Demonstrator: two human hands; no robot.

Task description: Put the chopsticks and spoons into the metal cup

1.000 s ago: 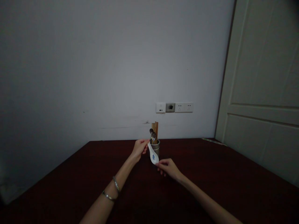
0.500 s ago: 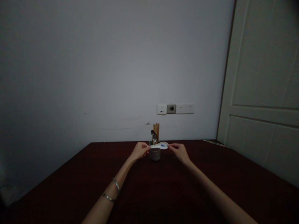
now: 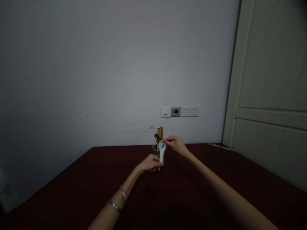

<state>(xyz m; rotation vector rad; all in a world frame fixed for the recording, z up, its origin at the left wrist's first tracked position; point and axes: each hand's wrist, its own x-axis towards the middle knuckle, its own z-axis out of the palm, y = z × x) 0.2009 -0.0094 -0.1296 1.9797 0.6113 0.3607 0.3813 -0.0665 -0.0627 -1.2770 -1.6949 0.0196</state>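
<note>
A white soup spoon (image 3: 161,151) with a blue pattern in its bowl is held upright between both hands, bowl at the top. My left hand (image 3: 150,163) pinches the lower end of its handle. The fingertips of my right hand (image 3: 176,143) grip the rim of the bowl from the upper right. Just behind the spoon stands a grey utensil holder (image 3: 155,150), partly hidden by it. Wooden chopsticks (image 3: 160,132) and metal spoons (image 3: 156,136) stick up out of the holder.
The dark red table (image 3: 107,179) reaches back to a pale wall (image 3: 120,80). Sockets and switches (image 3: 189,111) are mounted low on that wall. To the right is a pale panelled door (image 3: 268,80). A thin strip (image 3: 220,147) lies at the table's back right edge.
The soup spoon has turned from lying level to upright, bowl up. My left hand has moved down and slightly right, while my right hand has gone up and left.
</note>
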